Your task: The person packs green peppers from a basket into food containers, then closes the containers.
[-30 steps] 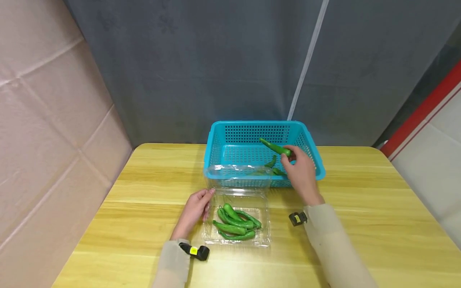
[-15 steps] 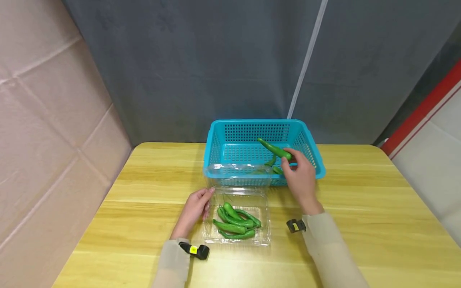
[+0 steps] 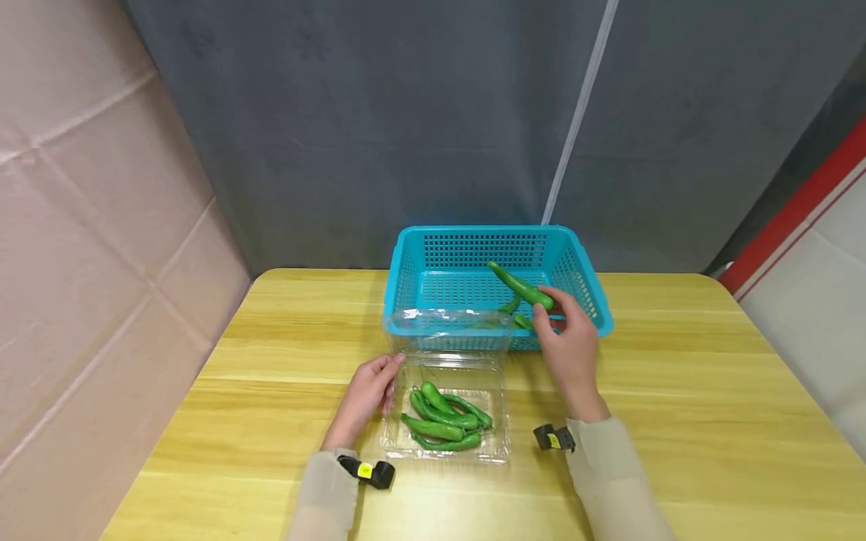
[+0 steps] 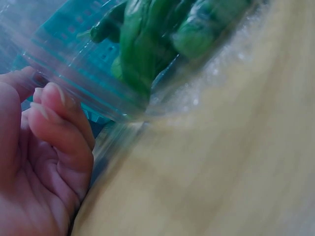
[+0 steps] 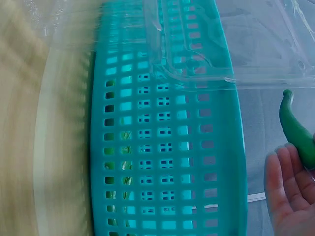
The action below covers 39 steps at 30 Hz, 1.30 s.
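Between the thumb and fingers of my right hand [image 3: 573,353] is a green chili pepper [image 3: 519,288], its thin end pointing up and left over the blue basket [image 3: 482,230]. In the right wrist view the same pepper [image 5: 297,130] shows beyond the basket's side. My left hand [image 3: 365,394] pinches the left edge of a clear plastic clamshell box [image 3: 501,443] near its hinge. Several chili peppers [image 3: 443,415] lie in the box's base. Its raised lid [image 3: 440,344] leans over the basket's near rim. More peppers [image 3: 522,321] lie in the basket, partly hidden by lid and hand.
The box and basket stand on a light wooden table [image 3: 284,323], basket behind box. A dark grey curtain [image 3: 338,135] hangs behind the table. A pale padded wall [image 3: 88,225] rises at the left. Both wrists wear black cameras [image 3: 382,475].
My right hand has drawn slightly toward me, still pinching the chili pepper above the basket. The left hand keeps its place on the box edge.
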Tool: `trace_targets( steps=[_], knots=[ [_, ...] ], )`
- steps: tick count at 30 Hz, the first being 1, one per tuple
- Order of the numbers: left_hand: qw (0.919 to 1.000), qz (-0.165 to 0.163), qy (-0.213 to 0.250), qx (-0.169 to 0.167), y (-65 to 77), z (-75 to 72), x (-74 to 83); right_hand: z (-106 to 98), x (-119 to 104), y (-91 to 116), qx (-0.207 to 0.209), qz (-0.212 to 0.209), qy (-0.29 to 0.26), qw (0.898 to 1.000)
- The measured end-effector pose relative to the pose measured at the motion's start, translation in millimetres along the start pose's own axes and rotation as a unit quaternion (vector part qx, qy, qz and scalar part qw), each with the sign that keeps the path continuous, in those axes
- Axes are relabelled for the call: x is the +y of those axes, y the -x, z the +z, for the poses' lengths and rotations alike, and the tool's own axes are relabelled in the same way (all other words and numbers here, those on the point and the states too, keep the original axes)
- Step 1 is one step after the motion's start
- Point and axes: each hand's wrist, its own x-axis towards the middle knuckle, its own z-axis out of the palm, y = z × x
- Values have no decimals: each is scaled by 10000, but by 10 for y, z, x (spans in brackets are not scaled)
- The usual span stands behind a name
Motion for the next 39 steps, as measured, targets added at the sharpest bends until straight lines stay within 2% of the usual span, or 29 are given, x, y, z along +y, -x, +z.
trace_targets(
  steps=[7,12,19,25,28,34,39],
  knots=[
    [10000,-37,1,14,-1,12,-6,-53,-49,30,4,10,-216,9998],
    [10000,9,-26,24,8,6,4,-92,-103,47,-16,-276,-481,9985],
    [10000,20,-26,4,2,-1,14,-164,-283,65,-136,-656,-1200,9905],
    [10000,20,-63,5,-2,-3,9,-229,-599,90,-304,-1328,-1553,9784],
    [10000,32,-72,4,-3,-3,5,-253,-690,89,-496,-1664,-1651,9709],
    [9999,67,-81,-20,-5,-3,-1,-299,-776,83,-901,-2404,-1356,9569],
    [10000,34,-18,-29,-9,0,-11,-284,-714,76,-1464,-2852,-1352,9375]
  ],
)
